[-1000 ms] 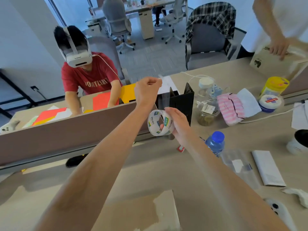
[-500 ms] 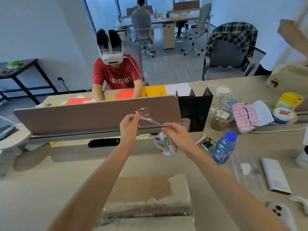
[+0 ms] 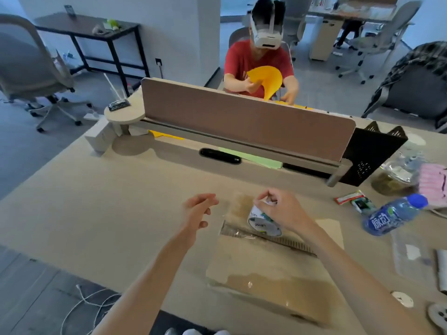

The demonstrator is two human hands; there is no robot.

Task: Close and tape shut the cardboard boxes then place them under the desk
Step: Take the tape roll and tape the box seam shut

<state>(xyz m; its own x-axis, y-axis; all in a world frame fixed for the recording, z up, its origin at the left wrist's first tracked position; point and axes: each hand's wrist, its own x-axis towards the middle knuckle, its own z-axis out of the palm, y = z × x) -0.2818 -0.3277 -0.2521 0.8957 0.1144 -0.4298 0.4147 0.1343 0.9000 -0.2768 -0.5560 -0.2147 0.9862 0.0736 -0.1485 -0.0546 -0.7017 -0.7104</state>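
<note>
Right grip holds tape roll on cardboard box, left grip released beside it.

Right grip [image 3: 283, 209] is clenched around the white tape roll [image 3: 263, 222], fingers curled over its top, with the roll down at the far end of the cardboard box [image 3: 266, 269], by the corrugated flap edge; blur hides whether the roll touches. Left grip [image 3: 198, 211] is released, fingers loosely curled, hovering just left of the box's far corner. The box lies flat on the worktop [image 3: 96, 201] near the front edge, flaps down, with a glossy tape strip on its near part. A blue water bottle [image 3: 391, 215] lies tilted to the right, apart from the box. Beyond the brown divider panel [image 3: 242, 122], a person in a red shirt [image 3: 256, 59] with a headset holds yellow paper [image 3: 266, 78].
</note>
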